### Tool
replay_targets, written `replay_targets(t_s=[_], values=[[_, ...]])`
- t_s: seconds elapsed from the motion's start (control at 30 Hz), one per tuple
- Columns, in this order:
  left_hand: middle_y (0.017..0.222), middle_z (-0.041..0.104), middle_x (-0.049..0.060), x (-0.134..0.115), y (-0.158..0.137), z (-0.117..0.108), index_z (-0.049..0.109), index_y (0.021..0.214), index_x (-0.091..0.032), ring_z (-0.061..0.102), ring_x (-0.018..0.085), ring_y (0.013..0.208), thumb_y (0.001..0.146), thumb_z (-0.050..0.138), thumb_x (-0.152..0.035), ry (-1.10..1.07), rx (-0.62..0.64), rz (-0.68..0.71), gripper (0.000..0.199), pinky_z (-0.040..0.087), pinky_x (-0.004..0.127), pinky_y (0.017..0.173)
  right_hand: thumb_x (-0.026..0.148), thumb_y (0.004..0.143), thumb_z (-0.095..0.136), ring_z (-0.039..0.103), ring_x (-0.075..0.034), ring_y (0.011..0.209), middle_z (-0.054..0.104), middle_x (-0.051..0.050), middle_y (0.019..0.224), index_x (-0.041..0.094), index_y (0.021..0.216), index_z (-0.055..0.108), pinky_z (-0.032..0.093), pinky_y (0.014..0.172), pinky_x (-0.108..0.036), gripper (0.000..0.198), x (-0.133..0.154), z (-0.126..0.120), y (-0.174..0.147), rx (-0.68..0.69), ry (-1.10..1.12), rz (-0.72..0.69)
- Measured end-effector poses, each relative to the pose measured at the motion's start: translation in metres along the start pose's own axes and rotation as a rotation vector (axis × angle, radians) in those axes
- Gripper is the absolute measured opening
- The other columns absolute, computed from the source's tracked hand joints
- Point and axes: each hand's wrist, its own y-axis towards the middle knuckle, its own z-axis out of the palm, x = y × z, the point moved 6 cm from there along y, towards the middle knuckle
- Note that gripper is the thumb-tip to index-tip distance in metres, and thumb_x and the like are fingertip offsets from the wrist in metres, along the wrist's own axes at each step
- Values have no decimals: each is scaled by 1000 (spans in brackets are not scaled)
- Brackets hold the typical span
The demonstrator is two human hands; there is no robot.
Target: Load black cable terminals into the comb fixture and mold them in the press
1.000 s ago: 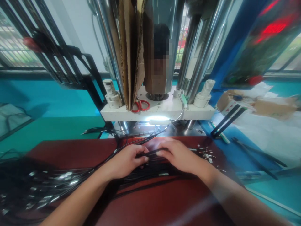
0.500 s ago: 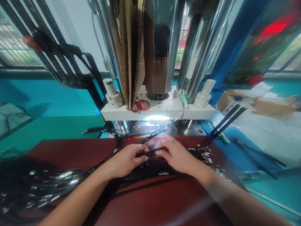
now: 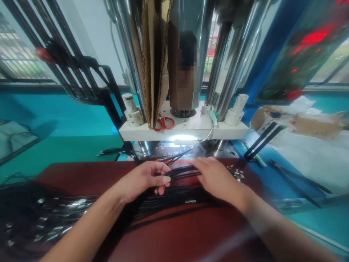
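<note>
My left hand [image 3: 152, 178] is closed round a few black cables [image 3: 184, 172], with its thumb laid across them. My right hand [image 3: 215, 176] curls over the same cables a short way to the right, its thumb mostly hidden. Below both hands, more black cables [image 3: 174, 196] lie side by side on the dark red board [image 3: 207, 236]. A small silvery connector [image 3: 190, 201] shows among them. Many other cables with shiny metal ends [image 3: 76, 205] spread out at the left, partly behind my left forearm.
Behind the board stands a press with a white plate [image 3: 191, 133], a lit lamp [image 3: 184, 140] and metal columns. Red-handled scissors [image 3: 165, 123] and cardboard [image 3: 154, 65] rest on the plate. Small silvery pieces [image 3: 238, 174] lie at right, near black tweezers [image 3: 265, 142].
My right hand has shifted right along the cables and turned palm down. My hands are farther apart, with a longer stretch of cables showing between them.
</note>
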Motion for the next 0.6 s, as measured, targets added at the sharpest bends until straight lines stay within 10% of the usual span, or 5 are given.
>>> replay_targets(t_s=[0.17, 0.43, 0.6], values=[[73, 63, 0, -5, -9, 1, 58, 81, -14, 56, 10, 54, 77, 67, -30, -111, 99, -13, 19, 39, 22, 52, 5, 75, 51, 56, -25, 90, 64, -9, 90, 15, 93, 63, 37, 86, -38, 24, -41, -17, -13, 49, -195, 148], [73, 67, 3, -16, -25, 45, 66, 79, -16, 62, 17, 71, 79, 64, -42, 317, 301, -50, 25, 44, 24, 63, 6, 87, 44, 53, -22, 93, 63, -5, 85, 20, 86, 65, 28, 96, -43, 24, -35, -30, -28, -61, -268, 46], [86, 68, 7, -34, -2, 95, 64, 93, -18, 62, 20, 75, 79, 61, -39, 373, 42, 116, 24, 46, 30, 69, 6, 86, 48, 54, -23, 100, 65, -6, 91, 20, 90, 67, 22, 104, -48, 24, -17, -31, -30, -29, -305, -66]])
